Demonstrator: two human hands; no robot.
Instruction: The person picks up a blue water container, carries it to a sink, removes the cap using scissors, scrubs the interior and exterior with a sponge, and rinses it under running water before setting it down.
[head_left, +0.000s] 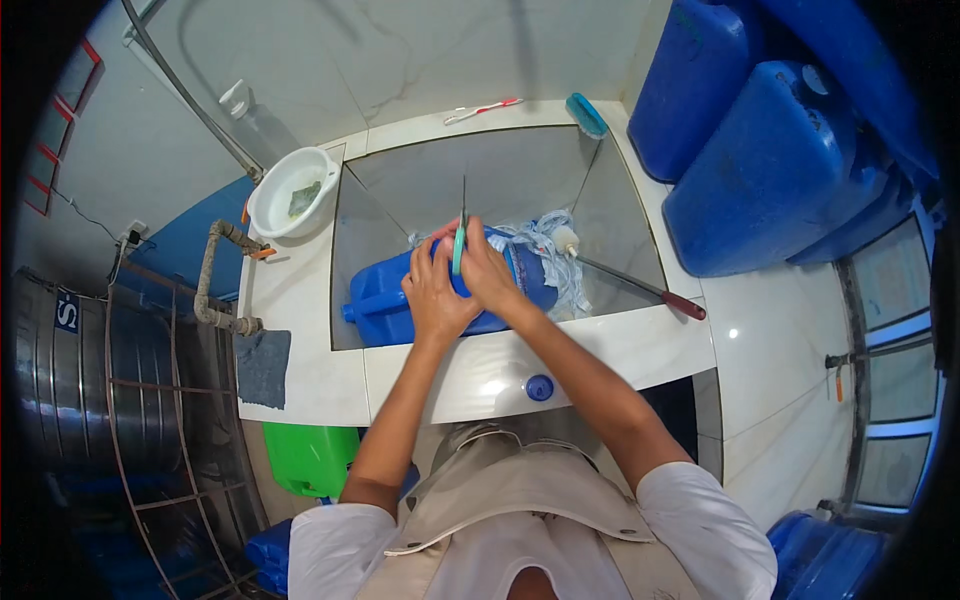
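A large blue plastic jug lies on its side in a tiled basin. My left hand is spread over the jug's upper side, gripping it against the basin. In my right hand is a thin-bladed cutting tool with a teal handle, its blade pointing away from me; whether it is a knife or scissors seen edge-on is unclear. Both hands nearly meet over the jug and hide its middle. Crumpled white-and-blue plastic wrap lies around the jug's right end.
A maroon-handled brush leans across the basin's right front edge. On the rim are a toothbrush, a teal scrub brush, a white bowl, a grey cloth and a blue cap. Blue jerrycans stand at right.
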